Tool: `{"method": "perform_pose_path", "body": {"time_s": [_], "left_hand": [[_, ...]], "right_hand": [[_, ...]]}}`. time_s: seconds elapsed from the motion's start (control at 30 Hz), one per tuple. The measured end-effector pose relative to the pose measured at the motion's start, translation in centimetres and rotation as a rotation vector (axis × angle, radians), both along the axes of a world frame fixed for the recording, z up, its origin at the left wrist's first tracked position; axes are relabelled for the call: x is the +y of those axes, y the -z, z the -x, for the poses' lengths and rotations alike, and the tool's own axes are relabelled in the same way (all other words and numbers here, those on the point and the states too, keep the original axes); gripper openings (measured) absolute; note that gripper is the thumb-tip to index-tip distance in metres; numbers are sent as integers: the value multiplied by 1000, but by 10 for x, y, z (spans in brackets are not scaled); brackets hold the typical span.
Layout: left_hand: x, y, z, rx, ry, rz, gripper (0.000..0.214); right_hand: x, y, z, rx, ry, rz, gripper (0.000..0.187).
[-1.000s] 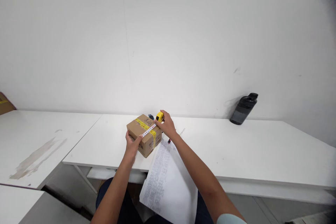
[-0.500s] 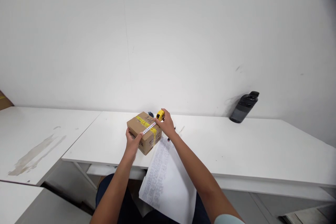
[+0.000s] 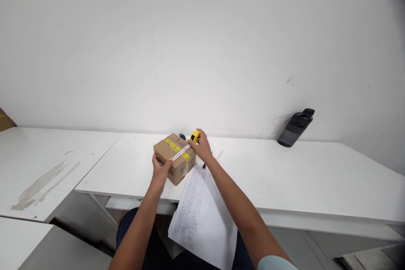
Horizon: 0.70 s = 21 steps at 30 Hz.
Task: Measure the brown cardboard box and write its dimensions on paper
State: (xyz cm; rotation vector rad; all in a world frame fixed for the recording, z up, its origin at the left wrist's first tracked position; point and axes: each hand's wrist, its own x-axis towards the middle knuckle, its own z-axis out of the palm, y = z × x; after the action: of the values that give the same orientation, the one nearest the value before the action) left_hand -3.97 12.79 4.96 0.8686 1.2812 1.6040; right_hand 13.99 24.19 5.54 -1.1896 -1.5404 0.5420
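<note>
A small brown cardboard box (image 3: pixel 167 147) with yellow printed tape and black handwriting on top sits on the white table. My left hand (image 3: pixel 160 173) grips its front left side, the thumb pressing the end of a white tape blade (image 3: pixel 181 152) on the top edge. The blade lies across the box top toward my right hand (image 3: pixel 201 145). My right hand is closed around a yellow tape measure (image 3: pixel 195 136) at the box's back right corner. Written-on paper sheets (image 3: pixel 202 215) run from beside the box over the table's front edge onto my lap, partly behind my right forearm.
A dark pen (image 3: pixel 204 165) lies at the top of the paper. Behind the box is a small dark blue object (image 3: pixel 182 136), too small to name. A black bottle (image 3: pixel 295 128) stands near the wall at right. Another cardboard box (image 3: pixel 6 121) is at the far left.
My right hand has shifted slightly right with the tape measure, and a little more blade shows across the box. My left hand keeps its hold on the box.
</note>
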Motion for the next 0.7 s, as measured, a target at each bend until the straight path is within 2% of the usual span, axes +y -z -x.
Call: {"method": "perform_pose_path", "body": {"time_s": [0.7], "left_hand": [[-1,-1,-1,3,-3,2,95]], "right_hand": [[3,6,0,40,-1,-10,68]]}}
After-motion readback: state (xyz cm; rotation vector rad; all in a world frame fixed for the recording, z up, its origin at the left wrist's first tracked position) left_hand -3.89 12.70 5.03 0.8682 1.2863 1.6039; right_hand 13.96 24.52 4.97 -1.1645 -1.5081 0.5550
